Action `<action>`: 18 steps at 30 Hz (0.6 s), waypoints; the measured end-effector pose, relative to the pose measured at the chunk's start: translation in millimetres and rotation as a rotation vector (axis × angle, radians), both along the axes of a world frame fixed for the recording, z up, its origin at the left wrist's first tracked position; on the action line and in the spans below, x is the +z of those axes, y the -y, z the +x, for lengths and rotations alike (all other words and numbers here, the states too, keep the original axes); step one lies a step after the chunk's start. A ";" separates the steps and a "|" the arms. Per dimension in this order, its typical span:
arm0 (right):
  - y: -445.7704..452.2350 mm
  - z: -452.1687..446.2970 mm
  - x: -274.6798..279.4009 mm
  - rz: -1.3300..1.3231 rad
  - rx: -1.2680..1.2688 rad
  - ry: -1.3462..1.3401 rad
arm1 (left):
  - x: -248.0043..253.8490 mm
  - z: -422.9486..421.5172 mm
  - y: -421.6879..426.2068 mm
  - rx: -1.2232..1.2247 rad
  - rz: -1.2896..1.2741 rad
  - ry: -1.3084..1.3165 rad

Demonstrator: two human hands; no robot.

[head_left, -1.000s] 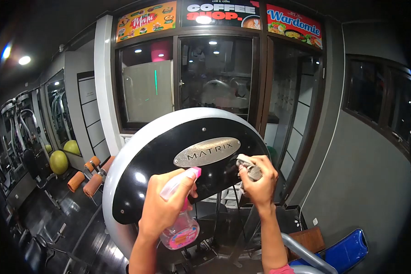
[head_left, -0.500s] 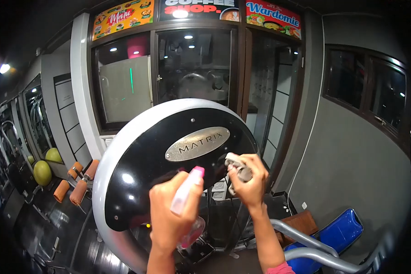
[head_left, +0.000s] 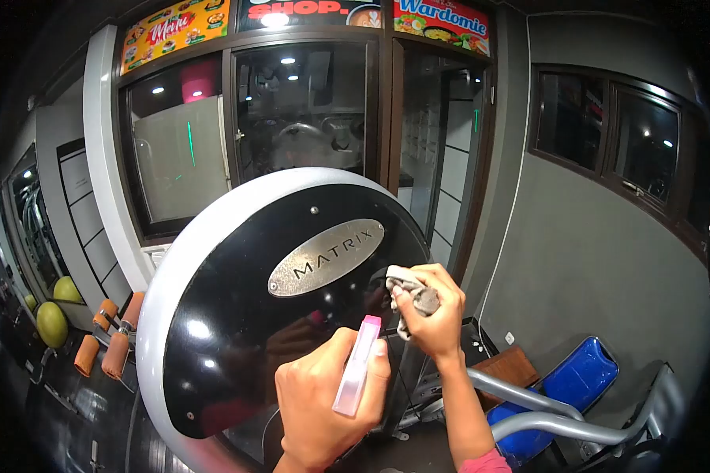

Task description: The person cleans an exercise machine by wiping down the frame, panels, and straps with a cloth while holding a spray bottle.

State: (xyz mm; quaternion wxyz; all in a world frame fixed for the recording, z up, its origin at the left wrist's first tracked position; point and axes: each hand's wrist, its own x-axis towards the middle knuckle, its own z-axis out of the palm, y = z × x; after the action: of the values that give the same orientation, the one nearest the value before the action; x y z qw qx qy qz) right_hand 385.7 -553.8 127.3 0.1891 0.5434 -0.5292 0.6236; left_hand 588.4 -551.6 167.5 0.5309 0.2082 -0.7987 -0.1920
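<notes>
My left hand (head_left: 319, 406) is closed around a spray bottle with a pink nozzle (head_left: 358, 370), its white head pointing up and away from me. The bottle's lower body is hidden behind the hand. In my right hand (head_left: 440, 311) is a crumpled greyish cloth (head_left: 402, 285), bunched between thumb and fingers. That hand is at the right side of the machine's glossy black panel (head_left: 237, 339); whether the cloth touches the panel I cannot tell. An oval metal badge reading MATRIX (head_left: 327, 257) is fixed to the panel, left of the cloth.
A wide silver-white rim (head_left: 162, 315) curves around the panel. Orange foam rollers (head_left: 102, 339) and a yellow-green ball (head_left: 52, 325) are at left. Grey metal tubes (head_left: 528, 394) and a blue padded bench (head_left: 580, 374) stand at right. Glass doors (head_left: 300, 118) are behind the machine.
The view has turned a little to the right, so the machine sits further left. My left hand with the spray bottle is lower and further right, while the right hand still grips the cloth beside the panel.
</notes>
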 end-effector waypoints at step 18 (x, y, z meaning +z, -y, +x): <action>13.2 -29.0 -17.0 -0.075 0.033 -0.109 | 7.0 -20.1 14.4 0.143 -0.037 0.029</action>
State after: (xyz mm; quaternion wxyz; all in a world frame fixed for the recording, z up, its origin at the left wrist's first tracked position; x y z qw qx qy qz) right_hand 356.6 -566.9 110.3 0.2276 0.5777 -0.4856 0.6153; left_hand 568.2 -566.0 174.5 0.5352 0.2574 -0.7930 -0.1356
